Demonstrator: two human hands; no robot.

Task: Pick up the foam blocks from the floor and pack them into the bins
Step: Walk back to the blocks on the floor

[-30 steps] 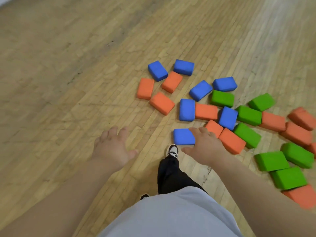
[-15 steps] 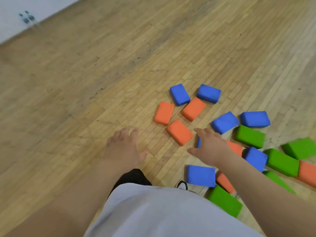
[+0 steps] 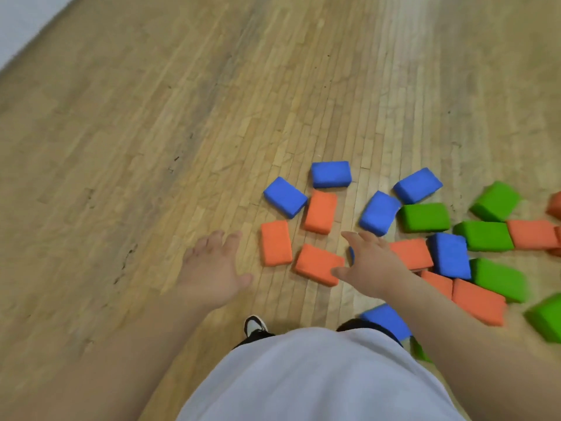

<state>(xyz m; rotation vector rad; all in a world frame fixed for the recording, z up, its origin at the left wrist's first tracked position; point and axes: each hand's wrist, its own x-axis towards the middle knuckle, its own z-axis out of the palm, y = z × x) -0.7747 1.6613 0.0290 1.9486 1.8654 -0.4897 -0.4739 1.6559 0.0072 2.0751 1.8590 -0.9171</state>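
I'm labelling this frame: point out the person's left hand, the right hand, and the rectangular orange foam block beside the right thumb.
Left hand [image 3: 212, 268]: head view, back of the hand.
Right hand [image 3: 372, 268]: head view, back of the hand.
Rectangular orange foam block [image 3: 317, 262]: head view, middle of its top face.

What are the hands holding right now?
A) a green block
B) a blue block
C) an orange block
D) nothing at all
D: the left hand and the right hand are both spread open with straight fingers, and the foam blocks all lie on the floor.
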